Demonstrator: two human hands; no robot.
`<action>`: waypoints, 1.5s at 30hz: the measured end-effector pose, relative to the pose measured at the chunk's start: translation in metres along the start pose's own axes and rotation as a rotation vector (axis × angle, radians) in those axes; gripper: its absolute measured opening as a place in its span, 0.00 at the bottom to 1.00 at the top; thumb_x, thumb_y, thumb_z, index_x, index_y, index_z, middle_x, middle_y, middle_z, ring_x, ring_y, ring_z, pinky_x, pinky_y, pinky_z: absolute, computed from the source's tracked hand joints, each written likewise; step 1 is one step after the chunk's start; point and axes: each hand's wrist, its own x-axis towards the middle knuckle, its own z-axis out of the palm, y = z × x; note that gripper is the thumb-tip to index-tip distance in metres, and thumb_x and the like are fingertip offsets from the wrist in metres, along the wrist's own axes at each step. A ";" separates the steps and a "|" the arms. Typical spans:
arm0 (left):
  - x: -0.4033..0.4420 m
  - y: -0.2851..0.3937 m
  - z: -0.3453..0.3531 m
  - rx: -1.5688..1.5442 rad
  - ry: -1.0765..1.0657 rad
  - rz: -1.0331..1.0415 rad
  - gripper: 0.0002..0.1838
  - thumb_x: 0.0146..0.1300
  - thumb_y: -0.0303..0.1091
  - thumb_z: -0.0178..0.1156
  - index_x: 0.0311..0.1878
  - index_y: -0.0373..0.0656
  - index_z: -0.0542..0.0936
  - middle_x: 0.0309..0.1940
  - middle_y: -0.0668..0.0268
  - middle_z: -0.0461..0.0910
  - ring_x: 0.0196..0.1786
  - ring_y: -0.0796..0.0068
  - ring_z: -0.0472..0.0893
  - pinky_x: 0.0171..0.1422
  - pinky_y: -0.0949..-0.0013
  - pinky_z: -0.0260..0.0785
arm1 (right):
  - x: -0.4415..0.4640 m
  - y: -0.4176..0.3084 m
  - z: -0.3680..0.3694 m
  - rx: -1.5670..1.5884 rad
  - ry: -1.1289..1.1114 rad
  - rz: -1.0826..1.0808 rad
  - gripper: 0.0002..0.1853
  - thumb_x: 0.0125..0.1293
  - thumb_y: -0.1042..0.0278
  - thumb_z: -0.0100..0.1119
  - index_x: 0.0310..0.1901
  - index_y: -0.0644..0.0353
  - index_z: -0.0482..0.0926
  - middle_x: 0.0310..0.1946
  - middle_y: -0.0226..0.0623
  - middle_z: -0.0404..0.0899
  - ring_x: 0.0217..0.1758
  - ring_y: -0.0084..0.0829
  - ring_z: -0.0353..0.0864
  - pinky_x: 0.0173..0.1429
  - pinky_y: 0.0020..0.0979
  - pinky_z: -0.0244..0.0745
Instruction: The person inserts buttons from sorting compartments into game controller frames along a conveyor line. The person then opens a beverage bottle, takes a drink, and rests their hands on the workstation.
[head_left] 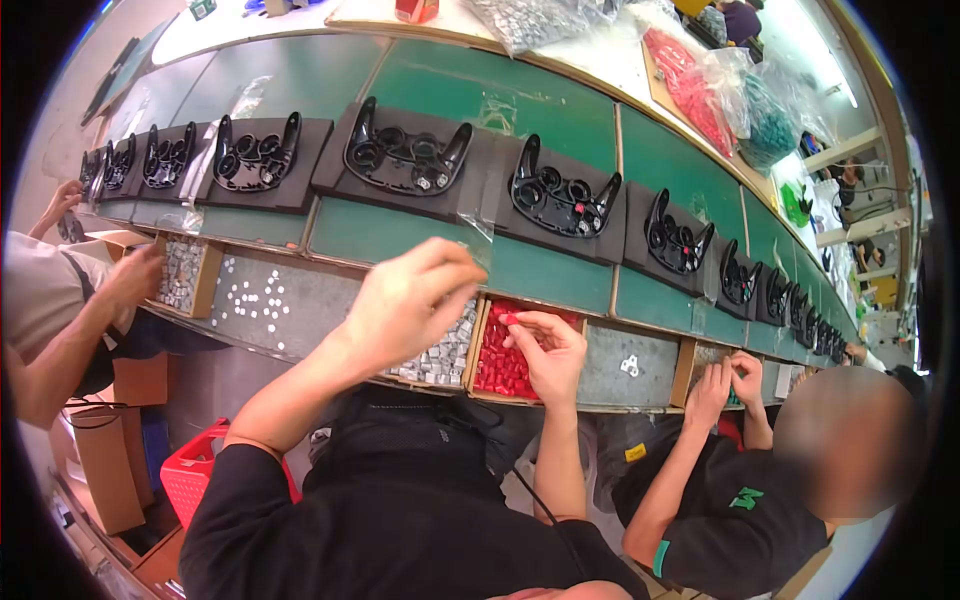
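Note:
My left hand (415,300) is raised over a box of grey-white pieces (440,355), its fingers bent together near the belt edge; what they hold, if anything, is hidden. Over the neighbouring box of red pieces (497,365), my right hand (548,350) pinches a small red piece (508,319) between thumb and finger. Beyond my hands, a black controller shell (408,160) with grey-white pieces at its right side lies on a dark foam pad. To its right, another black shell (565,195) carries a red piece and a grey-white piece.
More black shells (257,160) line the green belt (560,270). A co-worker's hand (135,272) is over a parts box at left; another co-worker's hands (722,385) are at a box at right. Loose white pieces (262,300) lie on the grey ledge. Bagged red parts (690,90) are behind.

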 end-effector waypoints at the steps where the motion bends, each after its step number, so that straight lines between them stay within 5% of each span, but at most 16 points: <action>1: -0.005 0.002 0.008 -0.046 -0.046 0.022 0.11 0.69 0.22 0.74 0.53 0.39 0.91 0.49 0.57 0.88 0.47 0.53 0.91 0.51 0.58 0.85 | 0.001 0.000 -0.001 0.027 -0.015 -0.006 0.11 0.75 0.85 0.72 0.57 0.72 0.87 0.46 0.46 0.95 0.42 0.30 0.94 0.50 0.30 0.91; 11: -0.014 0.007 0.045 -0.147 -0.193 -0.044 0.13 0.74 0.33 0.72 0.57 0.39 0.90 0.51 0.58 0.89 0.50 0.52 0.91 0.54 0.54 0.85 | 0.000 -0.002 -0.006 0.214 -0.048 0.003 0.11 0.77 0.86 0.70 0.57 0.72 0.87 0.47 0.48 0.94 0.46 0.36 0.96 0.55 0.34 0.92; 29: -0.017 0.005 0.056 -0.203 -0.122 -0.094 0.09 0.68 0.29 0.78 0.48 0.40 0.90 0.42 0.61 0.88 0.38 0.62 0.89 0.43 0.61 0.83 | -0.002 0.004 -0.007 0.121 0.004 -0.036 0.13 0.72 0.89 0.73 0.55 0.71 0.88 0.49 0.41 0.93 0.53 0.30 0.94 0.62 0.30 0.91; 33: -0.007 -0.002 0.040 -0.205 -0.033 -0.052 0.08 0.67 0.27 0.77 0.47 0.41 0.89 0.42 0.61 0.88 0.38 0.64 0.89 0.42 0.62 0.83 | -0.001 0.000 -0.003 0.223 -0.052 -0.037 0.12 0.72 0.88 0.73 0.55 0.69 0.88 0.52 0.49 0.94 0.51 0.32 0.95 0.60 0.33 0.91; 38: 0.050 -0.042 -0.025 0.303 0.167 0.111 0.08 0.69 0.29 0.75 0.49 0.41 0.90 0.48 0.59 0.90 0.46 0.56 0.92 0.50 0.59 0.86 | 0.001 0.003 0.001 -0.154 -0.037 -0.097 0.12 0.74 0.86 0.73 0.56 0.70 0.88 0.49 0.45 0.95 0.45 0.29 0.95 0.54 0.29 0.90; 41: 0.075 -0.060 -0.041 0.381 0.062 0.153 0.06 0.73 0.30 0.71 0.49 0.40 0.91 0.48 0.61 0.89 0.48 0.54 0.91 0.54 0.57 0.85 | 0.003 0.003 0.006 -0.321 0.010 -0.115 0.09 0.73 0.84 0.75 0.52 0.69 0.90 0.42 0.39 0.96 0.39 0.22 0.92 0.46 0.25 0.86; 45: 0.090 -0.071 -0.042 0.477 -0.076 0.142 0.08 0.73 0.31 0.70 0.50 0.40 0.91 0.47 0.61 0.88 0.49 0.53 0.90 0.55 0.54 0.84 | 0.003 0.002 0.009 -0.483 0.118 -0.127 0.07 0.71 0.76 0.79 0.47 0.65 0.93 0.38 0.40 0.95 0.33 0.25 0.89 0.40 0.30 0.82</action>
